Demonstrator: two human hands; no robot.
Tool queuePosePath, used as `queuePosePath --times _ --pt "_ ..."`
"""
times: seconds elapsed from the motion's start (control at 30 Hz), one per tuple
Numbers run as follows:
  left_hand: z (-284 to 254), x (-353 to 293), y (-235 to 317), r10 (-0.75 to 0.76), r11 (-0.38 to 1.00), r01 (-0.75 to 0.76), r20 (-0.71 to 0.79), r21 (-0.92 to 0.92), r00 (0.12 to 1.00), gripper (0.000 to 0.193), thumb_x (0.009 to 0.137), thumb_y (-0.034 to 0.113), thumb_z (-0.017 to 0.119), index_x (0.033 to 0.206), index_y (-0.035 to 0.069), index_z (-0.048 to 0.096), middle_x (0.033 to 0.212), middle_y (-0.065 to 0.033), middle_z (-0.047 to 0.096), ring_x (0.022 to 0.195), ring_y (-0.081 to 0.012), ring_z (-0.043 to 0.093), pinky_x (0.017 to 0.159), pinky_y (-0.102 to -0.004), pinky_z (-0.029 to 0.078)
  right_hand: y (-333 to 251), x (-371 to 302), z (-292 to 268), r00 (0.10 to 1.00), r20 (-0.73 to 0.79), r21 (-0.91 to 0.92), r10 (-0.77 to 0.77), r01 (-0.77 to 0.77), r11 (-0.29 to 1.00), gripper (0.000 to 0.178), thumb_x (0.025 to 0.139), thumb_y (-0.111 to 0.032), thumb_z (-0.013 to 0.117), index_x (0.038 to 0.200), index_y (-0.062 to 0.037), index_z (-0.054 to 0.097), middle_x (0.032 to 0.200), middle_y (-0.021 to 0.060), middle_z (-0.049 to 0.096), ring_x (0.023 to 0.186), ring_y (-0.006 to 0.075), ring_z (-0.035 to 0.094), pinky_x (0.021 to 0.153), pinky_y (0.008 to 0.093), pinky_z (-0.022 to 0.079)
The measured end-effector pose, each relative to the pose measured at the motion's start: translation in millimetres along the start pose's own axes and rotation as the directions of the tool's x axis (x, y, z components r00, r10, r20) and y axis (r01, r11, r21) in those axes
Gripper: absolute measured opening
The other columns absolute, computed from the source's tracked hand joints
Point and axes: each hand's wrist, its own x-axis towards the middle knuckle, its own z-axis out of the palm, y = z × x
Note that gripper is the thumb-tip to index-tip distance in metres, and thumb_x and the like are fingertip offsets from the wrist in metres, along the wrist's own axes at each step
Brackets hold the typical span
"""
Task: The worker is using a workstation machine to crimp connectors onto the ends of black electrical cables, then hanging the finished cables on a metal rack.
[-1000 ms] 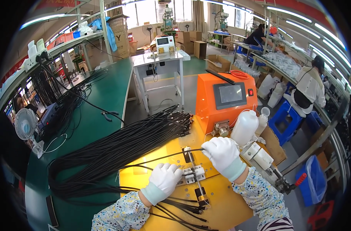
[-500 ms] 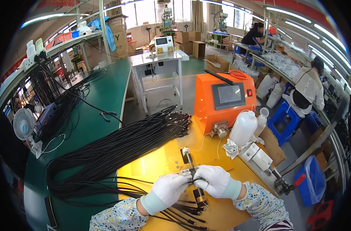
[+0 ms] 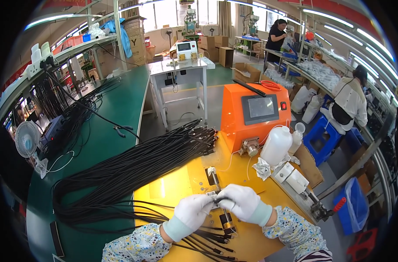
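My left hand (image 3: 191, 215) and my right hand (image 3: 241, 202), both in white gloves, meet over the yellow work plate (image 3: 247, 231). Their fingers are closed in a pinch. A small black piece (image 3: 219, 200) shows at the right fingertips; its exact kind is hidden. What the left fingertips hold cannot be seen. Just beyond and below the hands is a metal fixture with a rod (image 3: 213, 178) and a brass-coloured cylinder (image 3: 226, 219). Loose cable ends with plugs (image 3: 216, 244) lie below my left hand, and a thick bundle of black cables (image 3: 133, 170) stretches away on the left.
An orange machine with a screen (image 3: 251, 114) stands behind the plate, pliers on top. White bottles (image 3: 276, 144) and a red-handled clamp (image 3: 323, 208) are at the right. A small fan (image 3: 28, 139) sits on the green table (image 3: 107, 153). Two people work at the far right benches.
My hands have shifted slightly, and the right fingers have turned so a black piece shows. The fixture's block is less covered. In the background, one person has stood up.
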Motion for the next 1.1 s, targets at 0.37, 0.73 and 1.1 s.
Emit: queuePosePath --times 0.37,0.73,1.1 --pt "8 1 -18 0.183 0.846 -0.197 0.078 0.496 0.98 0.031 0.081 0.009 0.06 0.112 0.011 0.065 0.081 -0.0043 0.058 0.073 -0.0223 0.058 0.066 -0.0327 0.049 34 3 -5 0.999 0.048 -0.262 -0.01 0.022 0.965 0.013 0.085 -0.023 0.062 0.083 -0.0105 0.064 0.083 0.0072 0.061 0.078 0.0286 0.061 0.069 0.0389 0.049" --pt "3 1 -17 0.211 0.714 -0.322 0.247 0.622 0.946 0.043 0.081 0.01 0.053 0.123 0.01 0.058 0.086 -0.0024 0.055 0.076 -0.0203 0.055 0.069 -0.0329 0.046 58 144 20 0.943 0.329 -0.742 0.036 0.235 0.628 0.014 0.084 -0.019 0.06 0.094 -0.0121 0.067 0.093 0.0069 0.066 0.092 0.0229 0.065 0.077 0.036 0.049" --pt "3 0 -25 0.22 0.731 -0.33 0.252 0.597 0.942 0.043 0.081 0.01 0.053 0.124 0.01 0.058 0.086 -0.002 0.057 0.077 -0.0198 0.055 0.07 -0.033 0.046 81 172 31 0.922 0.364 -0.812 -0.132 0.383 0.44 0.008 0.078 -0.013 0.057 0.084 -0.0133 0.063 0.083 0.0036 0.061 0.08 0.0214 0.062 0.072 0.0334 0.047"
